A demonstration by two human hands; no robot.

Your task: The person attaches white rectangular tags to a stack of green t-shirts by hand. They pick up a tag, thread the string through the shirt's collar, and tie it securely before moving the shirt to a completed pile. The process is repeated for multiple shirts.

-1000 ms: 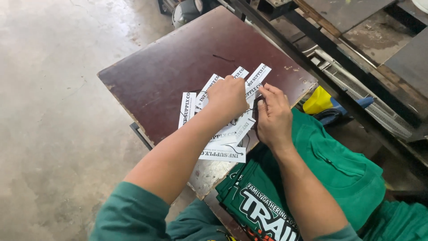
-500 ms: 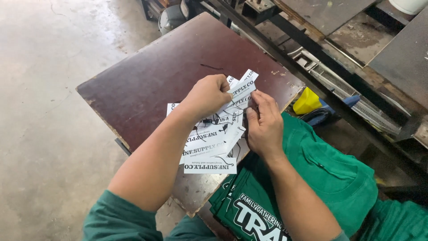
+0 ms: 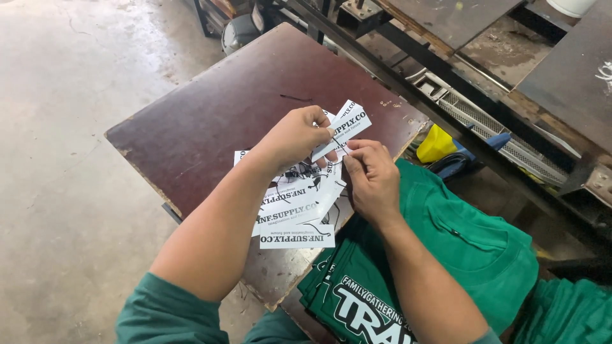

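Note:
My left hand (image 3: 294,137) holds a fanned stack of white printed paper strips (image 3: 299,207) over a dark brown board (image 3: 210,121). The strips spread from my palm down toward my body. My right hand (image 3: 371,175) pinches the edge of the top strip (image 3: 347,124) right beside my left fingers. Both hands touch the strips and sit close together above the board's near right corner.
Folded green shirts (image 3: 459,255) with white print lie under my right forearm. A yellow object (image 3: 437,143) sits beside them. Metal frames and dark platens (image 3: 459,19) stand at the upper right. Grey concrete floor (image 3: 64,127) lies to the left.
Both hands lifted the strips slightly off the board, and my right hand moved onto the top strip's edge. The camera view shifted closer.

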